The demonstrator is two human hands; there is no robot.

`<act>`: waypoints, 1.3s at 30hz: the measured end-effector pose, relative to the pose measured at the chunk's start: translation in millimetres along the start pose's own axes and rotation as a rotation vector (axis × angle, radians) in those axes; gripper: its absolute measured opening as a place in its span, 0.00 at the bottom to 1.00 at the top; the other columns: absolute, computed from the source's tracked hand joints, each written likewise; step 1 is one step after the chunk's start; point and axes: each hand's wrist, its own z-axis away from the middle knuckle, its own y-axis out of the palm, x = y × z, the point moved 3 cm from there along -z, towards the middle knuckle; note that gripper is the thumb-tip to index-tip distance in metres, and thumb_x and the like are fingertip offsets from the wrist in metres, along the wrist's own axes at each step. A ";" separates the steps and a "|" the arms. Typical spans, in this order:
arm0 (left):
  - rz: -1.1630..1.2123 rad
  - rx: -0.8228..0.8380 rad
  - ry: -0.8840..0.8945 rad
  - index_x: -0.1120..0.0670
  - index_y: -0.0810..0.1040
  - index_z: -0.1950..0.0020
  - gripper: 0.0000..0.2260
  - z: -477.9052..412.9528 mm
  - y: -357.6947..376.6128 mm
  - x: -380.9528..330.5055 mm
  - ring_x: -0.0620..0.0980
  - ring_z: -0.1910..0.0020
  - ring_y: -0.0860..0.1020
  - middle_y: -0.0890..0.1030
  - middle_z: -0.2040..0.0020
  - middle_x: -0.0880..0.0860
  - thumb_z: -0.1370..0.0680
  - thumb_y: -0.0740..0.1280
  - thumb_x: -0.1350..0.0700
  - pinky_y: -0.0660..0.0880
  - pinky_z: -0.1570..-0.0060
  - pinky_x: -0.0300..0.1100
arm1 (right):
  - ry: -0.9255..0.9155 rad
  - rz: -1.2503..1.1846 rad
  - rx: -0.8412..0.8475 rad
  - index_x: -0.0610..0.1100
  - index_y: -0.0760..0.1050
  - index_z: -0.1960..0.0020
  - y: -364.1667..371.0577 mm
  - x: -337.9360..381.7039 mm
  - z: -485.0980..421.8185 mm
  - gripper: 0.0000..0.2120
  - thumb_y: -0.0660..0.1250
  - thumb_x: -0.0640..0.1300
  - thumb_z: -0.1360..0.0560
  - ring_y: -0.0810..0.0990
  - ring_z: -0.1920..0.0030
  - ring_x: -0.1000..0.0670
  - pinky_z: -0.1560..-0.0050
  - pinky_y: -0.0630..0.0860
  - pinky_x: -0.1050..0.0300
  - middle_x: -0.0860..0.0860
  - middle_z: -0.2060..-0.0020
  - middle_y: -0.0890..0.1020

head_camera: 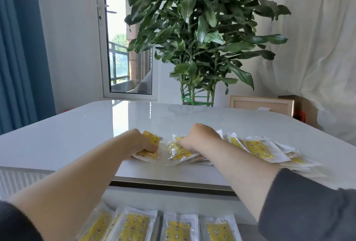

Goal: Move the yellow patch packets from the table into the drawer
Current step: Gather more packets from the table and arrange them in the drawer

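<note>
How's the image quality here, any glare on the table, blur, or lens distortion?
Head view: daylight from the window glares in a bright streak on the glossy table. Head view: wide-angle distortion slants the curtain. Head view: the left hand, right hand and packets on the table look slightly blurred.

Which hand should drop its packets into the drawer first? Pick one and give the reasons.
Left, probably. The left hand grips a small separate stack of yellow packets, clear of the rest. The right hand has its fingers curled into the overlapping pile, which may drag along.
</note>
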 end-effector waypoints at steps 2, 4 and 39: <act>0.112 -0.023 0.019 0.57 0.73 0.47 0.23 -2.8 -6.2 10.9 0.56 0.50 0.81 0.81 0.50 0.58 0.35 0.79 0.54 0.80 0.48 0.48 | 0.013 0.103 -0.005 0.46 0.76 0.44 11.9 5.7 -1.8 0.29 0.65 0.66 0.35 0.77 0.48 0.43 0.56 0.71 0.57 0.46 0.50 0.79; 0.247 -0.016 0.046 0.57 0.73 0.48 0.21 -2.3 -10.9 17.6 0.58 0.52 0.82 0.82 0.51 0.60 0.35 0.79 0.56 0.80 0.48 0.53 | 0.010 0.199 -0.024 0.47 0.75 0.41 18.6 10.5 -0.8 0.34 0.66 0.69 0.38 0.76 0.42 0.43 0.53 0.71 0.56 0.46 0.43 0.78; 0.458 0.304 0.113 0.65 0.80 0.50 0.05 165.9 20.6 61.5 0.59 0.59 0.85 0.85 0.57 0.63 0.25 0.67 0.69 0.82 0.60 0.50 | -0.033 -0.831 -0.021 0.41 0.73 0.62 -31.4 -114.2 161.6 0.21 0.81 0.51 0.42 0.67 0.66 0.50 0.62 0.64 0.56 0.47 0.68 0.68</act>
